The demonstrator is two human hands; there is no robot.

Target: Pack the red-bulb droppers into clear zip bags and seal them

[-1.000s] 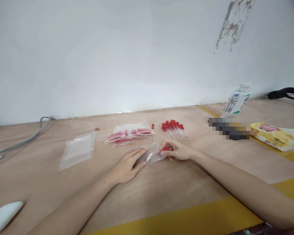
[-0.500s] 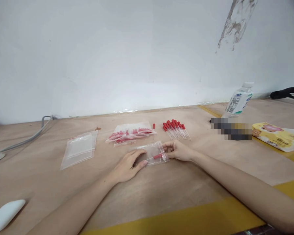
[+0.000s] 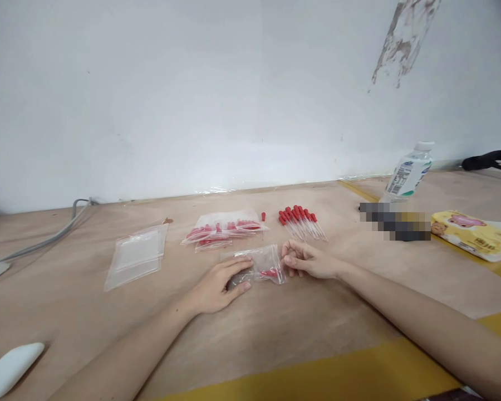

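Observation:
A clear zip bag (image 3: 261, 258) lies flat in front of me with one red-bulbed dropper (image 3: 268, 273) inside, its bulb near the zip end. My left hand (image 3: 217, 285) rests over the bag's left end, fingers stretched and thumb apart. Just beyond the zip end is my right hand (image 3: 307, 260), its fingers loosely curled and no object visible in them. Behind the bag sit several filled zip bags (image 3: 225, 227) in an overlapping pile. A bunch of loose red-bulbed droppers (image 3: 298, 220) lies to their right, with a single dropper (image 3: 263, 216) between.
Flat unfilled zip bags (image 3: 136, 256) lie at the left. A grey cable (image 3: 52, 240) and a white rounded object (image 3: 12, 367) are farther left. On the right are a plastic bottle (image 3: 409, 172), a blurred-out dark item (image 3: 394, 221) and a yellow packet (image 3: 471, 231).
My right hand has come off the zip end and moved slightly right. The bag's zip end has settled lower, while my left hand has stayed nearly in place.

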